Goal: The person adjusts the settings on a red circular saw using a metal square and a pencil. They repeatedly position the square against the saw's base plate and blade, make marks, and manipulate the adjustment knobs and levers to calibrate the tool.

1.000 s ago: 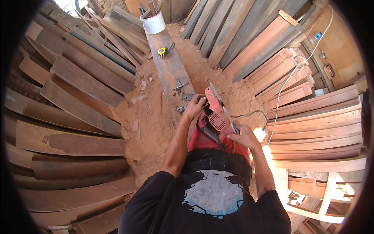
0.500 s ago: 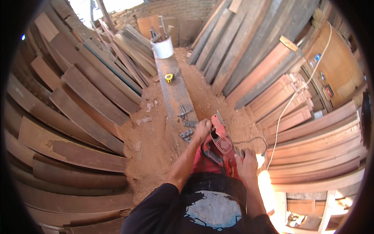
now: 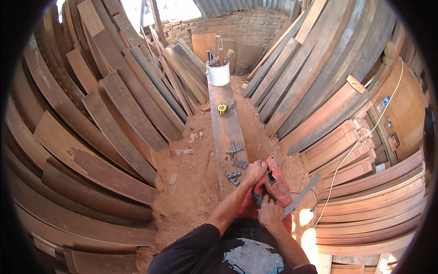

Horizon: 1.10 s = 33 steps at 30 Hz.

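A red electric planer (image 3: 279, 186) rests close against my body, above my lap. My left hand (image 3: 258, 171) is closed on its front end; the exact grip is partly hidden. Near the rear, the fingers of my right hand (image 3: 271, 213) are wrapped around the planer's dark handle. A long, flat grey metal strip (image 3: 302, 196) sticks out along the tool's right side; how it joins the planer is hidden. Left of the planer, several dark metal clamp-like pieces (image 3: 233, 174) lie near the bench end, beside a metal T-handled screw (image 3: 234, 150).
A narrow plank bench (image 3: 223, 130) runs away from me, bearing a yellow tape measure (image 3: 222, 109) and a white bucket (image 3: 219, 74) of tools. Boards (image 3: 116, 109) lean along both sides. Sawdust (image 3: 191, 169) covers the floor. A pale cable (image 3: 356, 148) hangs at right.
My right hand has moved from the planer's right side onto its rear handle. The planer has turned, and the grey strip now shows fully. The view has tilted upward.
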Available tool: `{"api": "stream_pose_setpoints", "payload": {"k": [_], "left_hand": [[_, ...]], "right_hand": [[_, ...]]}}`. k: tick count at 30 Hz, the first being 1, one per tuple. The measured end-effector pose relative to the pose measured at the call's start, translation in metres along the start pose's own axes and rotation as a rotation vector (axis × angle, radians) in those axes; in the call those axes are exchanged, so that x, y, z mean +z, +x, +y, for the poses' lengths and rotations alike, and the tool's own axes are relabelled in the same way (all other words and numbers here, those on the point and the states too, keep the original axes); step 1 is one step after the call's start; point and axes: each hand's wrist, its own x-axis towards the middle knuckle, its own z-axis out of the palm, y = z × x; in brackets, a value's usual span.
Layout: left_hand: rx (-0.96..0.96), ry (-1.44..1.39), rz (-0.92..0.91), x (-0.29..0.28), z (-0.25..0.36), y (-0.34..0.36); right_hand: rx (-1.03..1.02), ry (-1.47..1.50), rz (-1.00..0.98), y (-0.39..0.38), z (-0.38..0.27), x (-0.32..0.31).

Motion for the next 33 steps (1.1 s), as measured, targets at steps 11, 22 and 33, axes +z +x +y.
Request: {"api": "stream_pose_setpoints", "payload": {"k": [11,22,33], "left_hand": [[0.128,0.223,-0.045,0.019,0.034,0.01],[0.454,0.368,-0.185,-0.007,0.022,-0.043],[0.847,0.441,-0.331,-0.007,0.004,-0.032]], "right_hand": [[-0.059,0.004,0.012,0.016,0.049,-0.061],[-0.145,0.458,-0.006,-0.02,0.086,-0.08],[-0.163,0.604,-0.121,-0.018,0.093,-0.063]]}}
